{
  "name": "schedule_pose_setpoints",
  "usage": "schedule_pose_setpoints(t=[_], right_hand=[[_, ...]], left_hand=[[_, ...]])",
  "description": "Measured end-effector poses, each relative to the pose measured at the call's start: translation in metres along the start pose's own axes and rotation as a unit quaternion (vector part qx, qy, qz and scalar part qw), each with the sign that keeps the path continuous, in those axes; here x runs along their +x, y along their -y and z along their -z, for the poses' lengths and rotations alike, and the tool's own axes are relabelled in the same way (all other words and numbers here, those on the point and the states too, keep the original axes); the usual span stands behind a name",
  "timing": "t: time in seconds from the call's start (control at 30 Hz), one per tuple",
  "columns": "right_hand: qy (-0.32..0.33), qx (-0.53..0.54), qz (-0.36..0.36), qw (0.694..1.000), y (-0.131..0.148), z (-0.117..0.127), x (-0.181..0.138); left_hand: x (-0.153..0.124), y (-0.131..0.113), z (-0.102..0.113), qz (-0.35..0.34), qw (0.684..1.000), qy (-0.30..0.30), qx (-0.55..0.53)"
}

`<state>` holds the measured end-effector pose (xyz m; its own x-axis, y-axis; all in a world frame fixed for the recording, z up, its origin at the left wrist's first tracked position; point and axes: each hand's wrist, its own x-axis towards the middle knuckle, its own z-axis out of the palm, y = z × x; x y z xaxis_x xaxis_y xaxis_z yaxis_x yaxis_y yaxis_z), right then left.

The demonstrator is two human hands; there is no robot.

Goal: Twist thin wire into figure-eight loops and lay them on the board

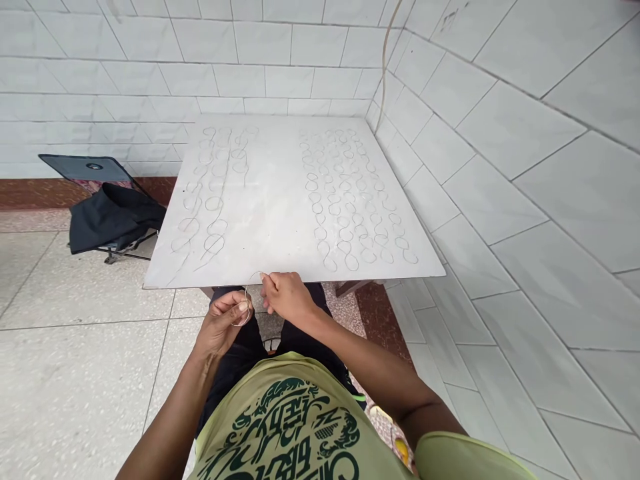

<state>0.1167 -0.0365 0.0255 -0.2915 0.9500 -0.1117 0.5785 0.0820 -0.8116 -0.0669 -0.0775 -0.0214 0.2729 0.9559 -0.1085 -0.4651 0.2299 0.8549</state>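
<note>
My left hand [223,322] and my right hand [286,295] are both closed on a thin piece of bent wire [249,293] just below the near edge of a white board [270,193]. The wire curves in a loop between the two hands. My left fingers pinch its lower end and my right fingers pinch its upper end. On the board lie several finished wire pieces bent into figure-eight shapes, a smaller group on the left [213,193] and a larger group in rows on the right [350,200].
A white tiled wall [500,167] runs close along the board's right side and behind it. A folding chair with dark cloth on it [113,213] stands on the floor to the left. A thin cable [385,60] hangs in the corner.
</note>
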Motion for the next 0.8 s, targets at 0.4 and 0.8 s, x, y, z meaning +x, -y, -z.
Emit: schedule_pose_setpoints(t=[0.4,0.8], right_hand=[[0.026,0.282,-0.062,0.957,-0.002,-0.005,-0.002],[0.046,0.090,-0.002,0.995,-0.002,0.020,0.006]], left_hand=[[0.007,0.004,-0.006,-0.014,0.995,-0.072,-0.071],[0.006,-0.005,-0.009,-0.032,0.993,-0.112,0.004]])
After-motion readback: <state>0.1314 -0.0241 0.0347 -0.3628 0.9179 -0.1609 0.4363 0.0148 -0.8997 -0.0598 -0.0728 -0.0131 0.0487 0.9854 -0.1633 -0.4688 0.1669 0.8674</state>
